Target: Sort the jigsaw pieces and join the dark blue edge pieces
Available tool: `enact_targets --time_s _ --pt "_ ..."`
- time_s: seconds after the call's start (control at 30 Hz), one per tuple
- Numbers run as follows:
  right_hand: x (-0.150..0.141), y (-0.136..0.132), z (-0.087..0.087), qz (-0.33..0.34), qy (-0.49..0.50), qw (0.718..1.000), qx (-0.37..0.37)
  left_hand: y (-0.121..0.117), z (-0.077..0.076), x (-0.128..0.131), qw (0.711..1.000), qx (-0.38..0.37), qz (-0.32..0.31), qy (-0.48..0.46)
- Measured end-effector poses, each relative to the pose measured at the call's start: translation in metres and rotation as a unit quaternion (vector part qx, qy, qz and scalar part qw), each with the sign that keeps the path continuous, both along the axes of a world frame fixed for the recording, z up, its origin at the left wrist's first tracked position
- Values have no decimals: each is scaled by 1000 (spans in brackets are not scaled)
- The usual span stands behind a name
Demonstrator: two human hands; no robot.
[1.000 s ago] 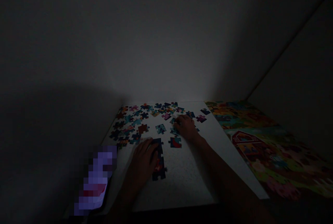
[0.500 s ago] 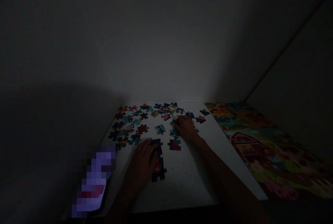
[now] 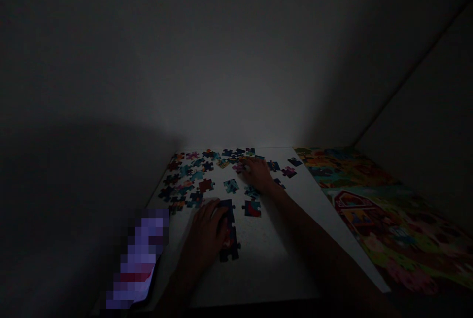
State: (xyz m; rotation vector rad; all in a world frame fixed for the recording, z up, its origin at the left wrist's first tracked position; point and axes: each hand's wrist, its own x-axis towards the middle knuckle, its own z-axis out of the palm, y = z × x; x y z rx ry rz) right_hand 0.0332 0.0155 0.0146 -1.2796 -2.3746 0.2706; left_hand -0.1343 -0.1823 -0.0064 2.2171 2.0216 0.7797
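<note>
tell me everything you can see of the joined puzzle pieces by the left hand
The joined jigsaw pieces form a narrow strip, mostly dark navy with a small red-orange patch near the near end and knobbed edges. They look like printed card, though the dim light hides the picture and the piece count. The strip lies flat on a white speckled surface, running away from the person, with the left hand touching its upper part.

A pixelated blur point(image 3: 140, 259) hides the lower-left object point(image 3: 138, 278); the far jigsaw pieces point(image 3: 207, 163) are too small to make out.
</note>
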Motion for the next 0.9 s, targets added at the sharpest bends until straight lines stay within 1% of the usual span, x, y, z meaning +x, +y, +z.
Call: enact_targets --time_s 0.07,0.13,0.3,0.4,0.53,0.63,0.7,0.73,0.77,0.83,0.9 --pt "-11 9 4 70 -10 997 -28 0 0 0 1000 0 1 1" --pt "-16 17 6 95 -15 994 -48 -1 -2 1 1000 5 5 1" --pt "-16 40 9 69 -17 995 -75 -1 -3 1 1000 9 9 4" --pt "-23 51 7 63 -7 996 -57 -2 -3 0 1000 0 10 5" --pt "-35 56 1 70 -47 996 -39 -2 -3 -1 1000 -10 9 6" --pt "-31 59 0 117 -38 990 -76 -2 -4 -1 1000 -11 7 3" --pt "-21 62 1 128 0 985 -116 -2 -4 -1 1000 -13 4 2" --pt "-15 65 2 111 23 985 -126 -2 -4 -2 1000 -13 3 1" --pt "-8 67 2 79 46 988 -126 -2 -4 -2 1000 -11 3 1" --pt "8 72 1 -5 80 991 -107 -2 -4 -2 1000 -8 6 1" --pt "26 77 -1 -67 89 990 -89 -2 -4 -2 1000 -5 7 0"
